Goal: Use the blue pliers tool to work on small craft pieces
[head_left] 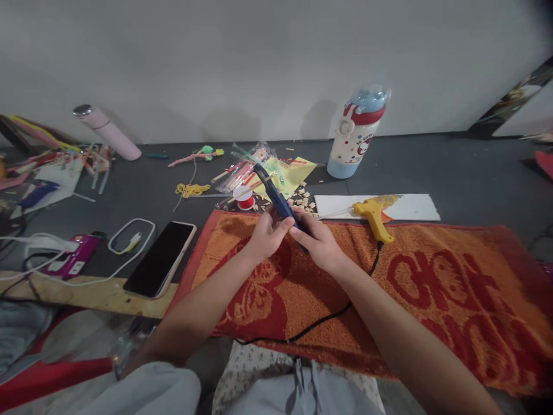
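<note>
My left hand [266, 236] and my right hand [317, 242] meet over an orange and red towel [453, 288], both closed on a blue tool with long handles [274, 193] that points up and to the left. My right hand wraps the lower handle end; my left thumb and fingers pinch the tool just above it. What lies between the fingertips, if anything, is too small to make out. A yellow glue gun [375, 216] rests to the right of my hands, its black cord running across the towel.
Small wooden pieces [302, 202], a red thread spool [245, 199], packets of sticks [244, 167] and a yellow sheet lie behind the towel. A white bottle [356, 135], pink flask [108, 132], black phone [161, 259], white cables and a wooden board [86, 291] are around.
</note>
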The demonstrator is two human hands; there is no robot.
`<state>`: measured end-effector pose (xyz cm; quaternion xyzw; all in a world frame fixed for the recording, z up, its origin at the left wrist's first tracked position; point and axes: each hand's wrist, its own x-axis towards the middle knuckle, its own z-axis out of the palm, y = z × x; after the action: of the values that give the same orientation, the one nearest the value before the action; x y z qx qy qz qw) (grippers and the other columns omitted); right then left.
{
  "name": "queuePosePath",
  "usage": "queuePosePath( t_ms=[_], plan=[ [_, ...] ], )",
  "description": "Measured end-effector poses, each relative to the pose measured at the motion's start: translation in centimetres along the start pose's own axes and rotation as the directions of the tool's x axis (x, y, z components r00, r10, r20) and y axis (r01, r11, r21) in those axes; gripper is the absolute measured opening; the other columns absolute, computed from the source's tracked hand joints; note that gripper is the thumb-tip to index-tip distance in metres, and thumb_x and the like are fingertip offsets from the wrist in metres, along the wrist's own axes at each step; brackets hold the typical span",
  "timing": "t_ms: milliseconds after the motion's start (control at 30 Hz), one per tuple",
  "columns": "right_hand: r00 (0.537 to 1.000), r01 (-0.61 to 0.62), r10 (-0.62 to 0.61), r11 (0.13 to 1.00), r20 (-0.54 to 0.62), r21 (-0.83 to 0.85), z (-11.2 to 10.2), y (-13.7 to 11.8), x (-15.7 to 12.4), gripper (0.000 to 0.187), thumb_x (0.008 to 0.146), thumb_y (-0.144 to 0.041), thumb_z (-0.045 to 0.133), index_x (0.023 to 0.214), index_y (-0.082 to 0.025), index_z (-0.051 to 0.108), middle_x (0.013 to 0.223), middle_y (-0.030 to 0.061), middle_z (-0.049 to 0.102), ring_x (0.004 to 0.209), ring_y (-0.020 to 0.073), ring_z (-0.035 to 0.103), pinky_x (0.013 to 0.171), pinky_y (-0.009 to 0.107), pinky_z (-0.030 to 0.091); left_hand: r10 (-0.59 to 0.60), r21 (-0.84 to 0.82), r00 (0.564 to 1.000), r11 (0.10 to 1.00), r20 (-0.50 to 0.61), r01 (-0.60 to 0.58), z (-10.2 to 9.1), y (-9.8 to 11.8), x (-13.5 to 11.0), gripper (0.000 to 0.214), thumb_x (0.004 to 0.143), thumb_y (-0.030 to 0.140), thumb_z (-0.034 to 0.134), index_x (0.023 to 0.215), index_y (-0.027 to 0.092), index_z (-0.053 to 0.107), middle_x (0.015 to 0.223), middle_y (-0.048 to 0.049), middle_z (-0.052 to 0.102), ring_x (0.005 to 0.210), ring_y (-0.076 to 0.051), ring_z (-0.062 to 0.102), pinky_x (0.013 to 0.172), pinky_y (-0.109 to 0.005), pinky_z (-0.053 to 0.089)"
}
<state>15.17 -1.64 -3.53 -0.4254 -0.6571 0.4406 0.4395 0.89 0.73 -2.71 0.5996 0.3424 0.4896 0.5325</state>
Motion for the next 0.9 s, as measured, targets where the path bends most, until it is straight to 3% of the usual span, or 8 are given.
queuePosePath(
  t_ms=[200,500,767,900],
  plan=[
    [1.0,0.008,-0.009,0.999,0.021,0.033,0.1,0.4,0.2,0.054,0.089,-0.055,0.047,0.128,-0.018,0.05,0.132,0.0128,0.056,0.122,0.0263,0.052,0.106,0.044,0.036,-0.042,-0.011,0.998,0.999,-0.037,0.042,-0.2,-0.7,0.3,0.063,0.069,0.061,0.068,0.114,0.019,0.057,0.106,-0.0105,0.069,0.104,-0.023,0.064,0.094,-0.037,0.049],
    [0.993,0.011,-0.017,0.999,0.116,0.054,-0.9,-0.1,0.5,0.055,0.089,-0.049,0.051,0.133,-0.018,0.043,0.139,0.0116,0.049,0.127,0.0252,0.046,0.11,0.042,0.033,-0.075,-0.152,0.997,0.985,0.036,0.08,0.1,-0.3,0.5,0.059,0.07,0.053,0.072,0.116,0.019,0.056,0.11,-0.0102,0.069,0.108,-0.023,0.063,0.101,-0.04,0.044],
    [0.983,-0.056,0.058,0.998,0.172,-0.018,-1.9,-0.8,0.5,0.063,0.075,-0.043,0.066,0.13,-0.017,0.048,0.129,0.0125,0.058,0.119,0.0305,0.053,0.101,0.046,0.041,-0.087,-0.112,0.99,0.989,0.108,0.099,-0.6,0.4,0.4,0.057,0.072,0.053,0.07,0.116,0.02,0.057,0.115,-0.0106,0.066,0.115,-0.025,0.059,0.104,-0.042,0.041],
    [0.991,-0.046,0.051,0.998,0.127,-0.046,-2.2,-1.1,0.6,0.061,0.072,-0.044,0.068,0.123,-0.015,0.053,0.124,0.0138,0.061,0.111,0.031,0.058,0.096,0.046,0.044,-0.07,-0.067,0.988,0.995,0.135,0.08,-0.8,0.3,0.6,0.056,0.074,0.054,0.068,0.116,0.02,0.056,0.114,-0.0104,0.066,0.114,-0.025,0.059,0.102,-0.041,0.043]
  ],
)
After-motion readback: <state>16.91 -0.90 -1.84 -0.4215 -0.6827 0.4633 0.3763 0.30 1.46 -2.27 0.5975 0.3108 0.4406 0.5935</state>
